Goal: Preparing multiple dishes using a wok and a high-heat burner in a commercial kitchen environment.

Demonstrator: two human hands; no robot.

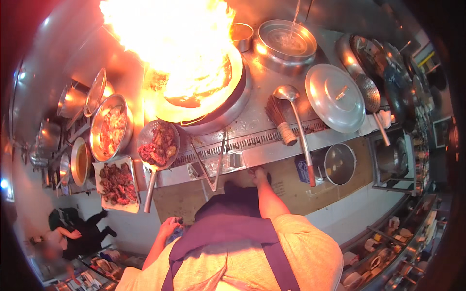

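Tall flames rise from a large wok [211, 109] on the range and hide much of its contents. My right hand [257, 174] reaches down to the front edge of the steel range; its fingers are partly hidden. Low at my left side is my left hand [169, 226], fingers bent, beside a blue cloth; whether it holds anything is unclear. A perforated strainer [157, 145] with browned meat rests left of the wok's front. A V-shaped metal rod [214, 182] leans over the front rail. Right of the wok lie a bamboo wok brush [285, 132] and a long-handled ladle [300, 131].
At left stand a bowl of pale food pieces [111, 127] and a tray of dark meat [118, 183]. Water runs into a round pot [287, 40] at the back. A metal lid [335, 98] lies right. Below is a bucket [339, 163]. Another person [69, 232] is at lower left.
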